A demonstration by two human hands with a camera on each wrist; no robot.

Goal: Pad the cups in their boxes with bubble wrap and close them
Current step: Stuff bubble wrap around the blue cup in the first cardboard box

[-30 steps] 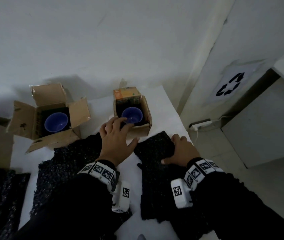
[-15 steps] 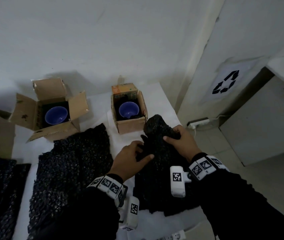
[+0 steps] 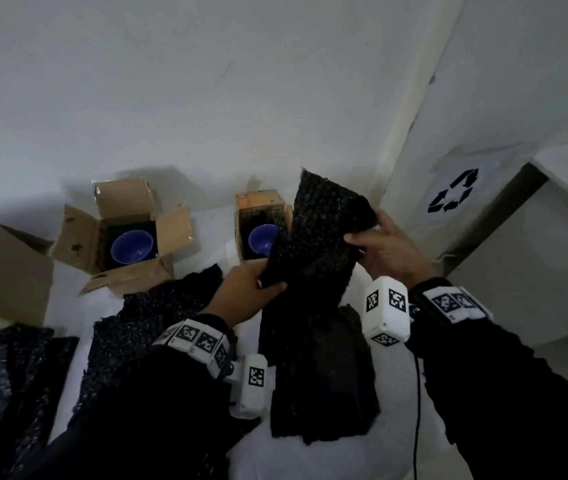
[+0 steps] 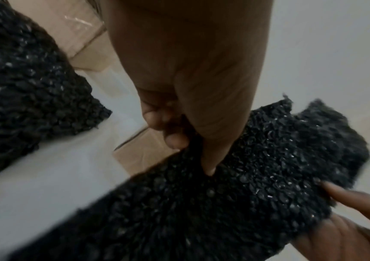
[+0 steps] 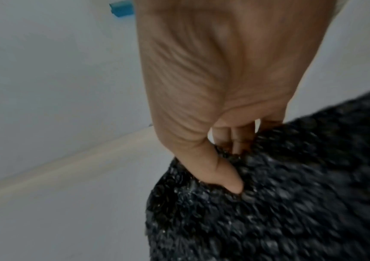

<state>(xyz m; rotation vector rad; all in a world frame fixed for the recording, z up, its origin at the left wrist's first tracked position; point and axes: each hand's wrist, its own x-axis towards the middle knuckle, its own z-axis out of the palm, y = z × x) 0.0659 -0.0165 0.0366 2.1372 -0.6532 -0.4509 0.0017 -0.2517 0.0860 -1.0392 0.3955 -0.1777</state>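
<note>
Both hands hold up a black bubble wrap sheet [image 3: 317,244] in front of the small right box [image 3: 261,206]. My left hand [image 3: 254,289] pinches its left edge, thumb on top [image 4: 211,166]. At the sheet's right edge my right hand [image 3: 376,247] grips it between thumb [image 5: 231,185] and fingers. The sheet's lower part hangs onto the table. A blue cup [image 3: 261,237] sits in the right box, partly hidden by the sheet. Another blue cup [image 3: 132,244] sits in the open left box [image 3: 119,237].
More black bubble wrap sheets [image 3: 158,313] lie on the white table [image 3: 206,244], with darker ones [image 3: 5,375] at the left edge. A larger cardboard box [image 3: 12,271] stands far left. The wall runs close behind the boxes. A recycling sign [image 3: 453,195] hangs at right.
Both hands took hold of the right-hand bubble wrap sheet and lifted it off the table, up in front of the right box. The left hand came away from that box.
</note>
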